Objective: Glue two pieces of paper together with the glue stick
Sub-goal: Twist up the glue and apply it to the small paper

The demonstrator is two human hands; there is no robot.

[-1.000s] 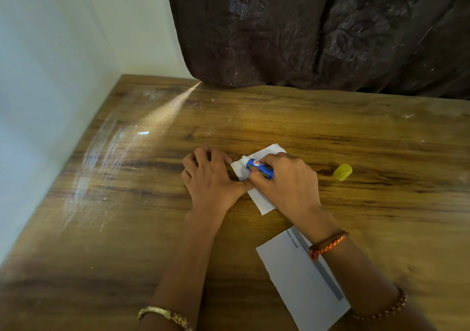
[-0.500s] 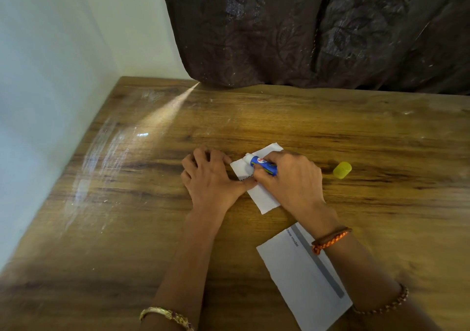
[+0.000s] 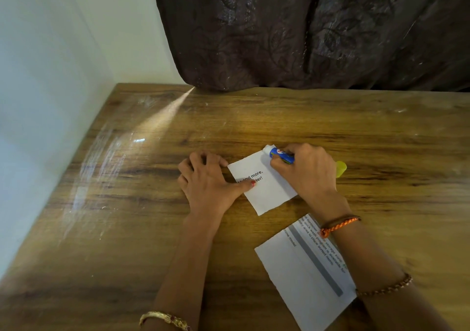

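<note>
Seen from above your own arms, a pale wall (image 3: 45,102) runs along the left of a wooden table (image 3: 127,229), and a dark patterned curtain (image 3: 305,30) hangs behind its far edge. Your left hand (image 3: 207,182) rests palm down on the wood with fingers loosely curled, grasping nothing; its thumb presses the left edge of a small printed paper (image 3: 267,191) lying near the table's centre. To the right, your right hand (image 3: 309,171) is curled closed around a blue glue stick (image 3: 279,154), whose white tip touches the paper's far corner. Just beyond that hand, a yellow cap (image 3: 341,168) lies on the table, partly hidden. Nearer you, a larger printed paper (image 3: 300,274) lies flat under your right forearm, apart from the small one.
</note>
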